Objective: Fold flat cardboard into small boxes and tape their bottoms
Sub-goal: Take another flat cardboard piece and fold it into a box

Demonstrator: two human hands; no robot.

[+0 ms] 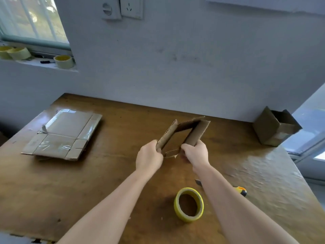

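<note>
tape roll on table | left hand, right hand grip half-opened box

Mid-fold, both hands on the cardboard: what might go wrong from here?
The yellow-handled utility knife lies under the right forearm, blade seemingly exposed: lowering the arm may cut it. The half-opened brown cardboard sleeve is skewed, held by left hand and right hand only at its near end; it may collapse.

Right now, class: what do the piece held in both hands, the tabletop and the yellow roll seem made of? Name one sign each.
Held piece: corrugated cardboard, matt brown; its cut edge shows fluting. Tabletop: probably varnished wood; brown grain with window glare. Yellow roll: likely plastic adhesive tape, slightly glossy, on a card-like core.
</note>
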